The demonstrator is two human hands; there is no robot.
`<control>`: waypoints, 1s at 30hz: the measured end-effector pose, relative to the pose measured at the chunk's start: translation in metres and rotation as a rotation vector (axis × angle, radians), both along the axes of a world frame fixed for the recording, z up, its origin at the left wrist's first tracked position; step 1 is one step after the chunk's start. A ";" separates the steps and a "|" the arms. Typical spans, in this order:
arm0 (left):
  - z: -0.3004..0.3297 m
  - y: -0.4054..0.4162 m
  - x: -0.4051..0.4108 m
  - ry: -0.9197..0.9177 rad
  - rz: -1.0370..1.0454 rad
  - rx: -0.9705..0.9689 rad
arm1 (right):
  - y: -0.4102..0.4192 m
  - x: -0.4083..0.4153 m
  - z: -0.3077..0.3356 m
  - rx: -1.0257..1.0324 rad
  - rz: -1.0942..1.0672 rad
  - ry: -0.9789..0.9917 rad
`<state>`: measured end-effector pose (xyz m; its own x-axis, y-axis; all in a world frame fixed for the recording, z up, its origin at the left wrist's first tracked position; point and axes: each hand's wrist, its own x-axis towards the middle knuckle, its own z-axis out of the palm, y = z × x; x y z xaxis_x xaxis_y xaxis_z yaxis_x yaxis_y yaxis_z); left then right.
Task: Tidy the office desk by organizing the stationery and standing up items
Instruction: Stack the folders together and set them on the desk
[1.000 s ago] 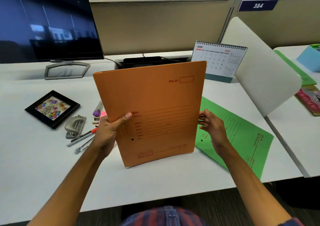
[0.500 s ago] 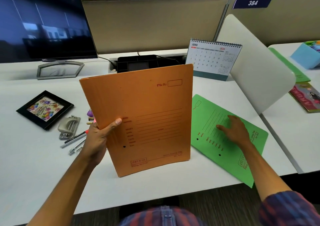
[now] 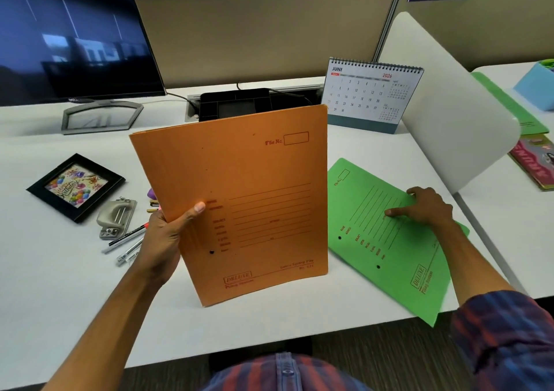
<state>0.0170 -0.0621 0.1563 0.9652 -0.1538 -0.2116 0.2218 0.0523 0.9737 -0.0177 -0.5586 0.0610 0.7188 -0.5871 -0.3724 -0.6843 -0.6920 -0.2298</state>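
On the white desk (image 3: pixel 60 270), the tall orange card file folder (image 3: pixel 239 199) stands on its lower edge, gripped at its left side by the left hand (image 3: pixel 168 235). Beside it, the flat green card folder (image 3: pixel 389 241) lies under the right hand (image 3: pixel 428 208), fingers spread loosely on it.

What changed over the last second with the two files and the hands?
The right hand let go of the orange file and moved right onto the flat green file. The left hand keeps its grip, holding the orange file upright on the desk.

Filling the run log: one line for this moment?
left hand: holds orange folder upright | right hand: rests on green folder, flat on desk
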 end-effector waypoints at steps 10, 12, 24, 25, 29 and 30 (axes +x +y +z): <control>-0.001 0.000 0.003 0.024 0.011 0.020 | -0.009 0.008 -0.001 0.161 -0.037 0.019; -0.002 0.000 0.003 0.026 0.014 0.023 | -0.008 0.007 0.001 0.198 -0.038 0.009; 0.002 -0.005 0.005 0.028 0.026 0.002 | 0.019 -0.010 0.064 0.658 -0.001 -0.346; 0.003 -0.007 0.004 0.035 0.022 -0.006 | 0.020 -0.011 0.071 0.675 0.009 -0.374; 0.006 -0.013 0.006 0.055 0.040 -0.028 | 0.031 -0.017 0.109 0.786 0.027 -0.535; 0.007 -0.014 0.007 0.056 0.040 -0.032 | 0.036 -0.018 0.116 0.827 0.040 -0.584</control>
